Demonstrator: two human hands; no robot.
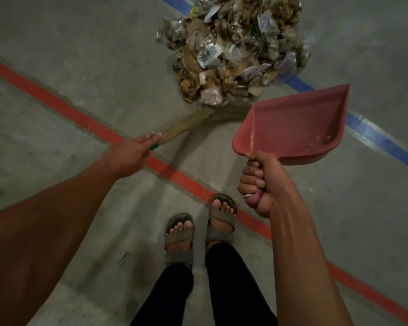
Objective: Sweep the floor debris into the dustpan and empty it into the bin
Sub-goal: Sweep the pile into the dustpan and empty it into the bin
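A big pile of debris [233,50], torn cardboard, paper scraps and clear plastic wrappers, lies on the grey concrete floor ahead of me. My left hand [132,154] grips a straw broom [198,118] near its green band; the blurred bristles reach the pile's near edge. My right hand [262,184] grips the handle of a red plastic dustpan [297,123], held above the floor to the right of the broom, just short of the pile. The pan holds only a few specks. No bin is in view.
A red floor line [64,107] runs diagonally from the left under my sandalled feet [198,227]. A blue floor line [372,135] passes beneath the pile towards the right. Bare concrete lies on both sides.
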